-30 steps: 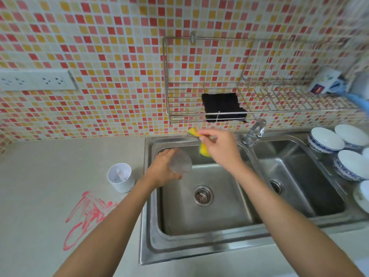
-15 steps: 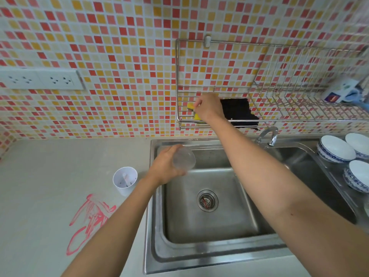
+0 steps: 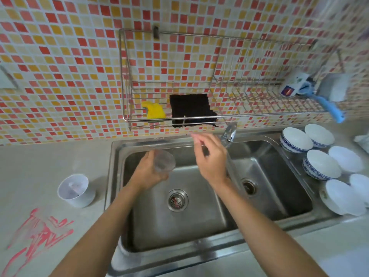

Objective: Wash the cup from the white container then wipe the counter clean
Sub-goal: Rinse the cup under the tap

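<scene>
My left hand (image 3: 148, 172) grips a clear plastic cup (image 3: 164, 160) over the back of the left sink basin (image 3: 179, 222). Empty, with fingers loosely apart, my right hand (image 3: 209, 156) hovers over the divider between the basins, just left of the faucet (image 3: 229, 133). The white container (image 3: 74, 189) stands on the counter left of the sink. A yellow sponge (image 3: 153, 111) lies in the wire wall rack (image 3: 199, 116), beside a black cloth (image 3: 191, 109). Red smears (image 3: 40, 232) mark the counter (image 3: 40, 160) at the front left.
Several white bowls with blue rims (image 3: 321, 164) sit on the drainboard to the right of the right basin (image 3: 267, 176). A blue-handled brush (image 3: 327, 105) and a small package (image 3: 293, 84) rest at the rack's right end. A wall socket (image 3: 6, 79) is at far left.
My right hand put the yellow sponge on the rack, let go and came back down over the sink. The left hand kept hold of the cup in about the same place.
</scene>
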Available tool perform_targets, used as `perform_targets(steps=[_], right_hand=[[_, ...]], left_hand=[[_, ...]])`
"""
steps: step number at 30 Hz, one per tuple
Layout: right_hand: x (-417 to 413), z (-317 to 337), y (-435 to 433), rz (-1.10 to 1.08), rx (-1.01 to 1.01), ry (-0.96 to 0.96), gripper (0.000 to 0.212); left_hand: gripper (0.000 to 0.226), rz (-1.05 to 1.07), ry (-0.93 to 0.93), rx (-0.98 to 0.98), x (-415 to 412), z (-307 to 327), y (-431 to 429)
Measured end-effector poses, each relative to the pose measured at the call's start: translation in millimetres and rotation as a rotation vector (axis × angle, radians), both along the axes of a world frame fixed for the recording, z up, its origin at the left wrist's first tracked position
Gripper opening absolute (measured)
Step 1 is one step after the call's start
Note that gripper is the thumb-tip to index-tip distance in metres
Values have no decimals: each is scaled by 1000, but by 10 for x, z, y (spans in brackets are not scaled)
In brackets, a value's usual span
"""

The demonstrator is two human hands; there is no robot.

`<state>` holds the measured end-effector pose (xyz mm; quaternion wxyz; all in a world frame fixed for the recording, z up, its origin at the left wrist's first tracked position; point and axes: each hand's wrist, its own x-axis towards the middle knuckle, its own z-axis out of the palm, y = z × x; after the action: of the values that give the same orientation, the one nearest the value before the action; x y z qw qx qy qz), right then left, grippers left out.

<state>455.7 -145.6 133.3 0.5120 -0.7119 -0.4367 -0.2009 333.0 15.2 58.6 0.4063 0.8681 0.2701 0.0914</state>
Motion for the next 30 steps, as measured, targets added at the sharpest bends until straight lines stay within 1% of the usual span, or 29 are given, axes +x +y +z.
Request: perform_targets(steps=[3,7,9,10,12,15,17,21,24,27,30], right_hand=[[455,-510,-644,-48,-152,114,21],[1216,-970,-1042,-192,-387,404,30],[1551,-1086,-1039,-201,-507,540,36],[1692,-1121,-1006,-192,-580,588,42],[1930,-1182,-902,-160,-697,638,54],[2140,-1257,-724,-70,-776,690,59],[2218,-1355,-655,2,-798,662,56],[2300,-1559,-583,189,-924,389,51],[2344,-1571,-507,191,-939,267,49],[2411,-1652,-470,207,-867,264,47],[2485,-1764,-448,220,-840,322,43]], left_hand=[[72,-25,0,14,321,-47,-305],[72,-51,-7,-27,808,-68,-693],[77,-46,-32,-53,1031,-58,-856],[78,-46,-44,-52,1136,-54,-927],[77,-45,-49,-29,1311,-18,-1060],[75,-38,-36,-19,1514,-14,-1189],[77,-17,-19,-17,1601,-18,-1241],[86,-13,19,98,1714,-58,-1274],[85,22,50,67,1755,-72,-1290],[81,57,60,17,1781,-61,-1315],[69,187,2,-79,1808,-14,-1315]])
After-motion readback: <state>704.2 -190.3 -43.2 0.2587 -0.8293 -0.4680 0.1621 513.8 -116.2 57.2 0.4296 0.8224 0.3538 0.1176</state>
